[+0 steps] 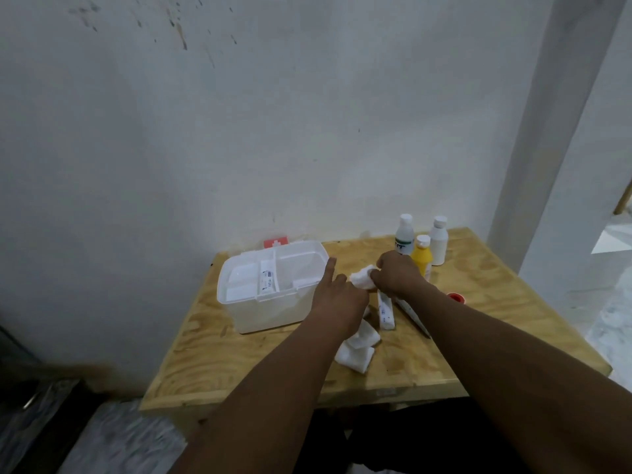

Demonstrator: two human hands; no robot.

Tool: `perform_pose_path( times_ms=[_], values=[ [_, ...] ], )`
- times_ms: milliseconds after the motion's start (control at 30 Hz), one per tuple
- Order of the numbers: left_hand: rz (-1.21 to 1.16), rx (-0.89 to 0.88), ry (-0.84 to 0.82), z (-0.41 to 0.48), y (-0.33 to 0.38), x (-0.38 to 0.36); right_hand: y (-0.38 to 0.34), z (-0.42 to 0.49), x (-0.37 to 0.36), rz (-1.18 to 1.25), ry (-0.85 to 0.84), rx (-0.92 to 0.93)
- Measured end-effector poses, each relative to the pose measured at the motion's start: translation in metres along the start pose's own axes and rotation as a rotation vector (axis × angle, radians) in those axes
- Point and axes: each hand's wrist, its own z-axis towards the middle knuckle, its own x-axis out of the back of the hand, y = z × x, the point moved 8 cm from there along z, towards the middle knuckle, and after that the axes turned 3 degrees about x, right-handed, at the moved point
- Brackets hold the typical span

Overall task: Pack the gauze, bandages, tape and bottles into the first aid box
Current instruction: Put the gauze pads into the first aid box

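Observation:
The white first aid box (239, 304) stands open on the left of the wooden table (478, 323), with a wrapped bandage in its tray. My right hand (398, 277) grips a white gauze pad (363, 278) just right of the box. My left hand (340, 299) touches the same pad, its forefinger pointing up by the box rim. Two more gauze pads (359, 350) lie near the table's front. A wrapped bandage roll (385, 311) lies under my right wrist. A red tape roll (455, 297) peeks out behind my right forearm. Three bottles, a yellow one (423, 256) and two white ones (439, 242), stand at the back.
The box lid with a red cross (276, 241) leans behind the box against the white wall. A flat packet (412, 314) lies partly under my right forearm. The table's front edge is close to my body; a dark object sits on the floor at the left.

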Motion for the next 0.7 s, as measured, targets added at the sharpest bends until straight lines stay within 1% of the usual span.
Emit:
perform_pose_path(
  times_ms=[100, 233, 433, 533, 700],
  values=[
    [0.006, 0.001, -0.041, 0.002, -0.001, -0.001, 0.000, 0.007, -0.005, 0.010, -0.050, -0.024],
    [0.020, 0.018, -0.028, 0.003, -0.005, 0.003, -0.003, 0.012, -0.007, 0.002, -0.081, -0.021],
    [-0.158, 0.036, 0.072, 0.003, -0.014, 0.017, -0.007, 0.012, -0.001, 0.123, -0.034, 0.052],
    [-0.343, 0.085, 0.146, 0.000, -0.029, 0.033, -0.011, 0.013, 0.011, 0.201, 0.021, 0.049],
    [-0.786, 0.222, 0.339, -0.008, -0.075, 0.060, -0.029, 0.010, 0.046, 0.403, 0.162, 0.028]
  ],
)
